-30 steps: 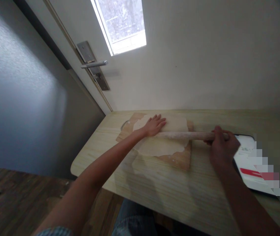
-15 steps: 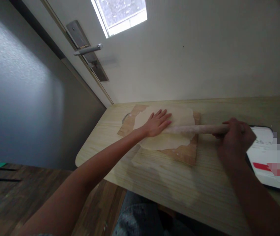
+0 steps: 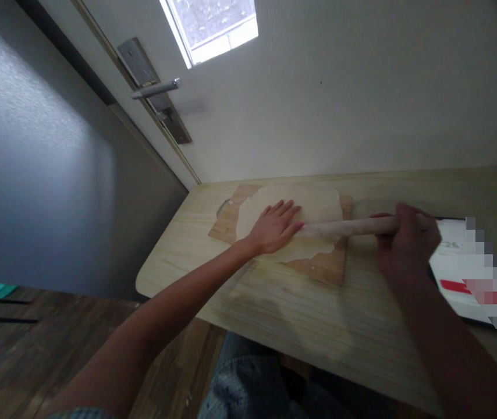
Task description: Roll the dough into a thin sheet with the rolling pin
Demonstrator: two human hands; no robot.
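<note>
A wide, thin sheet of pale dough (image 3: 313,201) covers much of a wooden board (image 3: 320,269), overhanging its near edge at the left. My left hand (image 3: 273,228) lies flat over the dough with fingers spread, its palm covering the left end of a floured rolling pin (image 3: 348,227). Whether the palm presses on the pin or on the dough beside it is hidden. Wrapped round the pin's right end is my right hand (image 3: 409,235), held off the board to the right. The pin lies across the dough, roughly left to right.
The board rests on a light wooden table (image 3: 274,308) against a white door (image 3: 340,116) with a metal handle (image 3: 156,88). A white flat item with a red stripe (image 3: 455,286), partly pixelated, lies under my right forearm's side. A metal loop (image 3: 223,208) sits at the board's left end.
My left hand has slid slightly toward me and to the left over the dough. My right hand keeps its grip on the rolling pin. The view has shifted slightly.
</note>
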